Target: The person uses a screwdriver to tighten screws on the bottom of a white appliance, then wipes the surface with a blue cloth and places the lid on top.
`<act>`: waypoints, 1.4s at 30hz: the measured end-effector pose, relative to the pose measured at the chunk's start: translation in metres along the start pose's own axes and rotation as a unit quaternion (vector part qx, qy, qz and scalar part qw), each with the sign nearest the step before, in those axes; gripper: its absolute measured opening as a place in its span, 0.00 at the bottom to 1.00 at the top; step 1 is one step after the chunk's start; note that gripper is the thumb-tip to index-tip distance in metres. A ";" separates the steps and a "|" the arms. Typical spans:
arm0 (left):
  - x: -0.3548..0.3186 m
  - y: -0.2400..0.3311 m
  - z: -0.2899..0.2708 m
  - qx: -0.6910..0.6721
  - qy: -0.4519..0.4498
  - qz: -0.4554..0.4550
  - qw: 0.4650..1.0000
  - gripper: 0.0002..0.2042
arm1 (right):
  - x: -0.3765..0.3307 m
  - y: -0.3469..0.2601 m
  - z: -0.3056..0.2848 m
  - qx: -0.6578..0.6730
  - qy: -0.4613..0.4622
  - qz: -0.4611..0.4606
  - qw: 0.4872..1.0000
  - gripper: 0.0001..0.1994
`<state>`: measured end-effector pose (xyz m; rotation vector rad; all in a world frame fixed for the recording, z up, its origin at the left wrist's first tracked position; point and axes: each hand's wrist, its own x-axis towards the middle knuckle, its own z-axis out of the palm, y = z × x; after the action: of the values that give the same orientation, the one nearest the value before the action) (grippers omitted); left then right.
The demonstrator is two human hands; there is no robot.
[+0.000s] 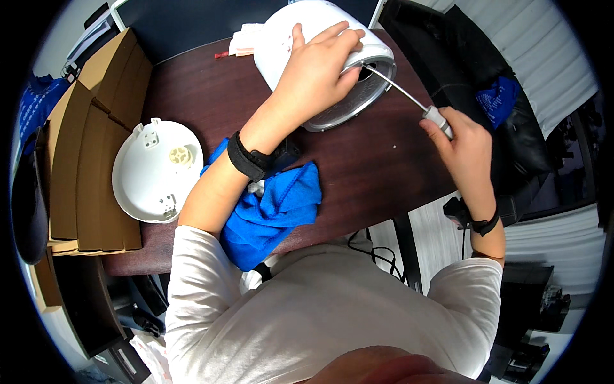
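A large white cylindrical appliance housing (274, 46) lies on its side at the table's far edge, its grey-rimmed open end (345, 115) turned toward the lower right. Over its top my left hand (320, 67) is spread, thumb at the rim, gripping it. My right hand (462, 144) is closed round the pale handle of a long screwdriver (409, 96). The shaft reaches up and left to the opening, where its tip is hard to make out beside my left thumb. Below my left wrist lies a crumpled blue cloth (272, 205).
A round white cover (137, 182) with small fittings lies at the left, beside upright cardboard boxes (96, 166). Behind the housing are white papers (245, 40) and a red item (221, 55). A dark partition (192, 22) borders the back; a black sofa (441, 57) stands right.
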<state>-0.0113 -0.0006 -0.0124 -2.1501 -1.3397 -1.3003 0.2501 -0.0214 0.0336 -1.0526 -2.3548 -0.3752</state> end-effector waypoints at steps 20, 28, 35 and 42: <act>0.000 -0.003 0.001 0.002 -0.004 0.009 1.000 0.16 | 0.046 0.013 -0.035 -0.041 -0.076 -0.092 0.992 0.19; 0.002 -0.001 -0.001 -0.006 -0.017 -0.003 1.000 0.17 | 0.048 0.028 -0.023 0.085 -0.181 -0.005 0.980 0.17; 0.002 -0.002 -0.002 -0.004 -0.016 -0.001 1.000 0.16 | 0.039 0.044 -0.004 0.206 -0.233 0.045 0.949 0.18; 0.002 -0.003 -0.002 -0.002 -0.020 0.001 1.000 0.15 | 0.028 0.043 0.012 0.360 -0.298 0.157 0.870 0.20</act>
<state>-0.0144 0.0003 -0.0104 -2.1916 -1.3506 -1.2667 0.2629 0.0292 0.0412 -1.2241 -2.3952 1.0170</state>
